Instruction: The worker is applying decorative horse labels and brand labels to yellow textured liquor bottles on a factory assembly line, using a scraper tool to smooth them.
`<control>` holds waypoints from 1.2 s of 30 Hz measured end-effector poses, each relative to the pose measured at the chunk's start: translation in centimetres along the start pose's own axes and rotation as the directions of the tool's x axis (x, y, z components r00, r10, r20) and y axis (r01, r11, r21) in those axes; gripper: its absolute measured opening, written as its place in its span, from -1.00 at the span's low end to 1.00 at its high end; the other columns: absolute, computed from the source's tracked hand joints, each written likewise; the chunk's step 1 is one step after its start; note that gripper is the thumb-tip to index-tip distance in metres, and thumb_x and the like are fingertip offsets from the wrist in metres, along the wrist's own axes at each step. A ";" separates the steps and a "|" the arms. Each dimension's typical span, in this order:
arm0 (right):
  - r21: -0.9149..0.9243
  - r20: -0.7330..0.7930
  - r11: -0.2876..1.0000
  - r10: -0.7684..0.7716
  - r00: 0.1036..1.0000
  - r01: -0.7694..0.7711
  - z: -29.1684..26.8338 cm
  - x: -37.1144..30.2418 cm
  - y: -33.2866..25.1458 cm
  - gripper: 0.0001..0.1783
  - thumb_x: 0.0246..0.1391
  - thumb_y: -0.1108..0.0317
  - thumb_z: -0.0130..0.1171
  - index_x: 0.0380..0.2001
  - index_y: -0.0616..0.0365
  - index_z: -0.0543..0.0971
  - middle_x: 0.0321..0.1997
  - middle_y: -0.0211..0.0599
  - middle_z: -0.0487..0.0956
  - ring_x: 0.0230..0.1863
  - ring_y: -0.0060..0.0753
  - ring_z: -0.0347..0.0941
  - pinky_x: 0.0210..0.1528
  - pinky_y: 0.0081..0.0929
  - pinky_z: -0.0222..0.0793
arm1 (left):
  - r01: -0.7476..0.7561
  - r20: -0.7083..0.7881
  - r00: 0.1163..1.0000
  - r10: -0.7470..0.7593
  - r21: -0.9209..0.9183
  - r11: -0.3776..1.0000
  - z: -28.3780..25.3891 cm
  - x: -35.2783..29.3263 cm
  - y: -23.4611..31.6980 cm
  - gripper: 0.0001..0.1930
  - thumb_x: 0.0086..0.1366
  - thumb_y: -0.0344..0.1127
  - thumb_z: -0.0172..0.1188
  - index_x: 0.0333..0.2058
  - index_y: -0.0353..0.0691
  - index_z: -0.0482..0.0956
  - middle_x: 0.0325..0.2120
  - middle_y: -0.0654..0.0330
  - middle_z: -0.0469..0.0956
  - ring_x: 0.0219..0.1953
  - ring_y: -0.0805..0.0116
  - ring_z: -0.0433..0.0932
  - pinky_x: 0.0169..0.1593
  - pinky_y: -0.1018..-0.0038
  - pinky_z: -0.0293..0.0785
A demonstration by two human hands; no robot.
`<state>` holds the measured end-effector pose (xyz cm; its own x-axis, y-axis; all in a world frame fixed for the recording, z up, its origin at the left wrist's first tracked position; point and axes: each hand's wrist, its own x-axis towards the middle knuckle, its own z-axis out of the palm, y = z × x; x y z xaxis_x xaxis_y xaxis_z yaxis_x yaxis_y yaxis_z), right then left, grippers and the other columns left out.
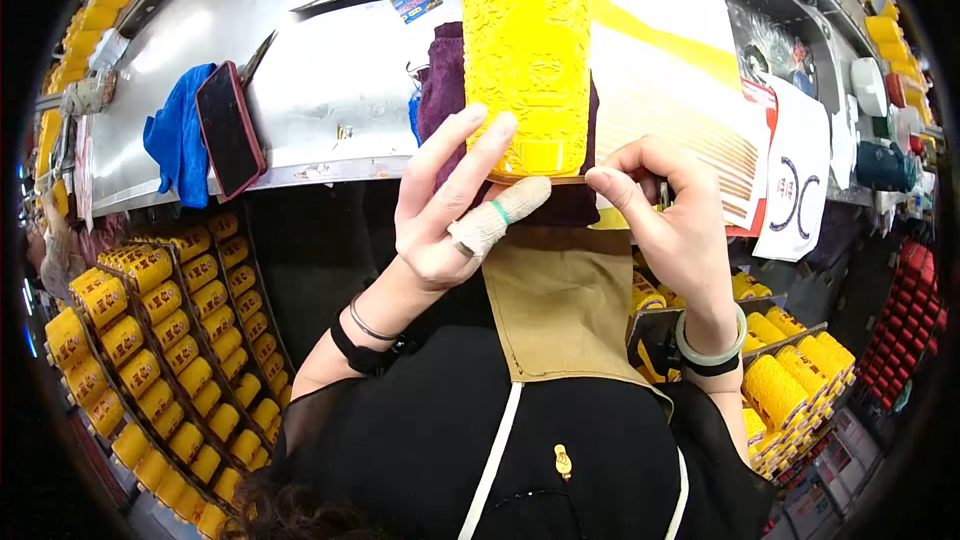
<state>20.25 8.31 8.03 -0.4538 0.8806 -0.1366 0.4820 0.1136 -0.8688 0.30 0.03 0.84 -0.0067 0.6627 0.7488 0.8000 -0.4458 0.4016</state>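
Observation:
A yellow bottle (526,60) with a raised pattern lies on a dark purple cloth (447,90), its base toward me. My left hand (450,202) is at the base's left corner, fingers stretched and spread. Two bare fingertips lie at the bottle's left side, and a digit in a pale fabric finger cover (497,220) with a green band points along the base edge. By the base's right corner is my right hand (672,202), its thumb and index finger bent toward each other. Whatever they pinch is too small or hidden to make out.
Left on the metal bench (330,130) are a blue cloth (183,135) and a phone (231,130). Printed yellow-and-white sheets (670,90) and a white card (795,175) lie right. Racks of yellow containers (180,340) stand lower left; more containers (790,380) fill the lower right.

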 end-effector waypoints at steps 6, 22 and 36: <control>-0.041 0.029 0.999 -0.006 1.000 0.007 -0.2 0.2 -0.5 -0.81 0.13 0.36 0.38 -0.43 0.29 0.65 -0.58 -0.33 0.56 -0.54 -0.57 0.39 -0.42 -0.51 0.31 | 0.082 -0.093 0.991 -0.094 -0.135 0.988 0.2 -0.2 -0.9 -0.77 -0.05 -0.53 0.53 -0.35 -0.21 0.78 -0.11 0.02 0.70 0.01 -0.04 0.65 0.01 0.26 0.70; -0.003 0.024 1.000 -0.024 0.999 0.024 0.0 0.0 0.1 -0.82 0.18 0.38 0.36 -0.42 0.28 0.63 -0.52 -0.52 0.54 -0.49 -0.73 0.28 -0.40 -0.65 0.22 | 0.024 -0.060 0.998 -0.031 -0.115 0.993 0.1 0.2 -0.9 -0.79 -0.01 -0.54 0.49 -0.33 -0.26 0.76 -0.05 -0.01 0.67 0.06 -0.08 0.61 0.07 0.20 0.69; -0.017 0.018 1.000 -0.026 1.000 0.026 -0.1 0.2 0.6 -0.83 0.16 0.40 0.36 -0.43 0.27 0.63 -0.54 -0.50 0.54 -0.49 -0.70 0.30 -0.39 -0.64 0.25 | -0.059 -0.012 0.998 0.058 -0.113 0.992 0.5 1.0 -0.5 -0.75 -0.01 -0.42 0.47 -0.28 -0.24 0.78 0.03 0.03 0.63 0.14 -0.04 0.54 0.14 0.19 0.61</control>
<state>20.49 8.62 7.53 -0.4797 0.8688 -0.1231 0.4827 0.1442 -0.8638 0.17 1.22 1.07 0.0325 0.6288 0.7769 0.7257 -0.5493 0.4143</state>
